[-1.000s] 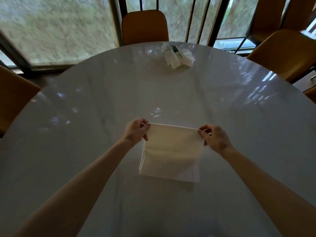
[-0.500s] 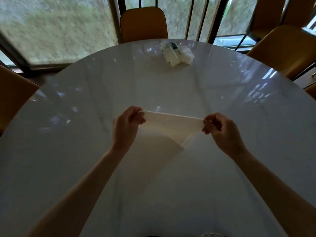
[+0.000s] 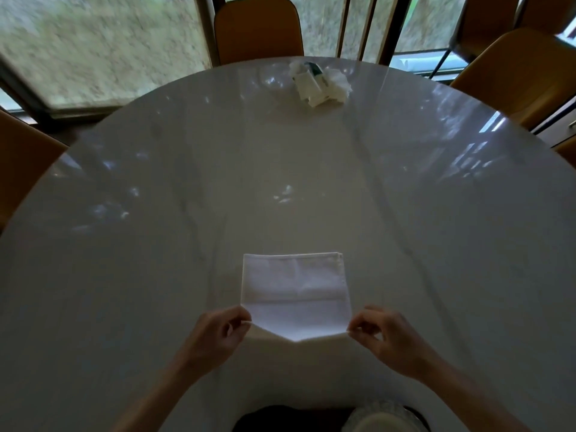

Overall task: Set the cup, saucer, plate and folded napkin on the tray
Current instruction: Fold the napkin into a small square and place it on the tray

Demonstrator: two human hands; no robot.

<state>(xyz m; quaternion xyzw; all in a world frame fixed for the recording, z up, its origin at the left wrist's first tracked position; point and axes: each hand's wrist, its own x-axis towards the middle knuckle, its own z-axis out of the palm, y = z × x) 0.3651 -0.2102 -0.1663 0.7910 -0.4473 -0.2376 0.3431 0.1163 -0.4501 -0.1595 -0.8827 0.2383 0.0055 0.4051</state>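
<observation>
Head view: a white napkin (image 3: 293, 291) lies on a pale round table (image 3: 405, 244), at about 6 o'clock of the tabletop, close to the person's edge; its far part rests flat, its near edge is lifted

Left hand (image 3: 215, 338): fingers curled, thumb and fingertips pinching the napkin's near left corner, at 7 o'clock of the cloth

Right hand (image 3: 389, 341): fingers curled likewise, pinching the near right corner, at 5 o'clock of the cloth

Napkin shape: a fold line runs across it from side to side; the near edge sags to a point between the two hands, so the cloth is slack there rather than taut

Step, as I judge it: a fold is in progress; the napkin is not ready for the tray

Other task things: no cup, saucer, plate or tray shows here; I cannot tell where they stand

Elsewhere: a crumpled white packet with tissue (image 3: 318, 84) sits at 12 o'clock near the far rim, well apart from the napkin; orange chairs (image 3: 258, 29) ring the table

Risk, skew: if one hand travels further than the other, the edges will not meet and the fold comes out crooked

Risk, sag: the drooping middle may crease or tuck under unless the corners are drawn apart

Risk, slide: the glossy top gives little hold; the flat part may drag along when pulled
</observation>
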